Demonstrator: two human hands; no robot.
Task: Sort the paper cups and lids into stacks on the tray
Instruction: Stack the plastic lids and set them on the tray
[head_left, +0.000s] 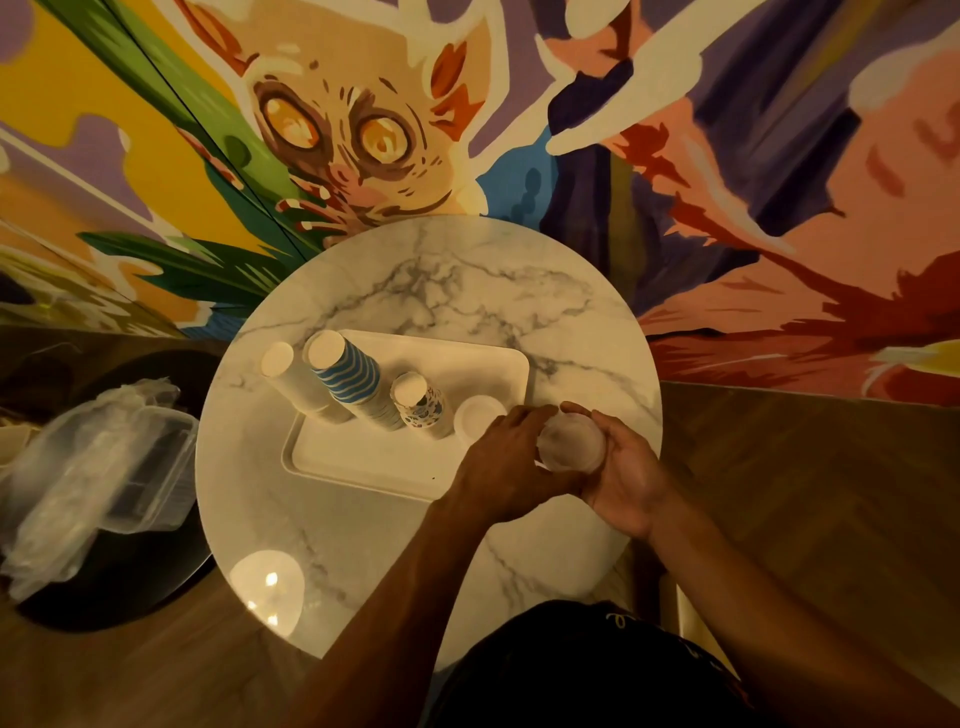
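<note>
left hand (511, 460) and right hand (626, 475) meet, fingers (574, 409) curled around a lid stack (571, 447).

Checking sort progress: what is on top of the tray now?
On the tray stand upside-down cups: a plain white stack, a blue-striped stack, a patterned stack, plus white lids. The left hand, holding clear lids, covers its near right corner, so anything there is hidden.

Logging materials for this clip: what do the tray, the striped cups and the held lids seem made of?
Tray: likely matte white plastic, moulded raised rim. Blue-striped cups: paper, matte printed walls. Lids in the left hand and right hand: apparently frosted translucent plastic; blurred.
</note>
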